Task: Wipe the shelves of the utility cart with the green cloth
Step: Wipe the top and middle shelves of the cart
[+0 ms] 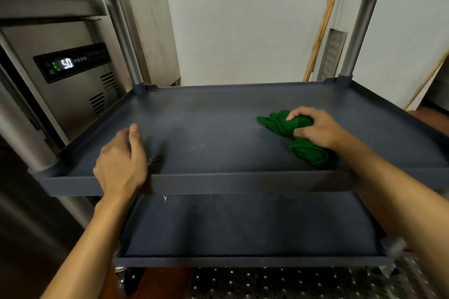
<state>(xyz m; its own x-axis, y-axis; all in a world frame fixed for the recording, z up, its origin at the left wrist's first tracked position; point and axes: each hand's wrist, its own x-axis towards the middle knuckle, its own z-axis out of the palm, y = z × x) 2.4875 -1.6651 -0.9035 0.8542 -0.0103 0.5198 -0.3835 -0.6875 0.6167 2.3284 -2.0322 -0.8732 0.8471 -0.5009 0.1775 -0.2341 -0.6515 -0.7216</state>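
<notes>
Bottom shelf: dark grey plastic bottom shelf (243, 226), nearest you; no cloth on it
Left hand: your left hand (121, 160) rests on the front lip of the dark grey plastic middle shelf (218, 116); you cannot tell whether it clamps
Right hand: your right hand (313, 128) clenches the crumpled green cloth (279, 124), which lies on the middle shelf's right side
Progress: probably mid-task; this shelf's left and back, and likely the bottom shelf, remain
</notes>
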